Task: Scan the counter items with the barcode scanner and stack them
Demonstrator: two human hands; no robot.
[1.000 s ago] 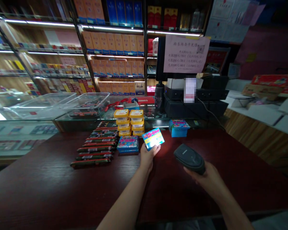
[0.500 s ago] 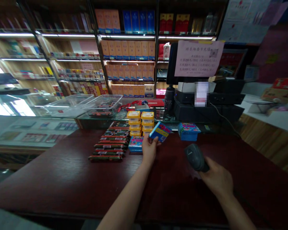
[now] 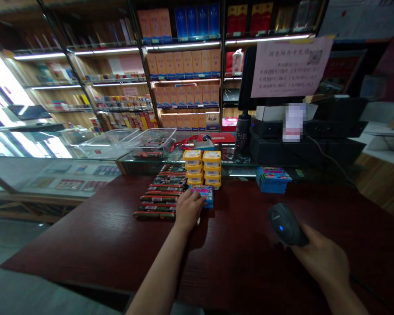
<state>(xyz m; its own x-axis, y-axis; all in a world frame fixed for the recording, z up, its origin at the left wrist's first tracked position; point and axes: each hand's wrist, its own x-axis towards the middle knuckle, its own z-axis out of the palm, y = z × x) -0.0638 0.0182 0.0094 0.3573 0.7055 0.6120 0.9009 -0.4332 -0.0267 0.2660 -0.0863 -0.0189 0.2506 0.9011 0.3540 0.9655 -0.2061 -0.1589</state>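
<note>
Blue boxes, near stack: on the tabletop, partly covered by your left hand. Left to right: clear bins stand on the glass beyond the tabletop's far edge. Next, a row of dark, red-edged packets runs away from you; your left hand is beside its near end. Fingers of this hand are bent over the near stack; whether they grip the top box or merely rest on it, you cannot tell from this angle. Yellow tubs stand in two columns just behind those boxes. Farther right, a second stack of similar blue boxes sits by the far edge, well apart from the first. Dark scanner, blue light lit on top, is above the tabletop; your right hand is wrapped around its grip.
</note>
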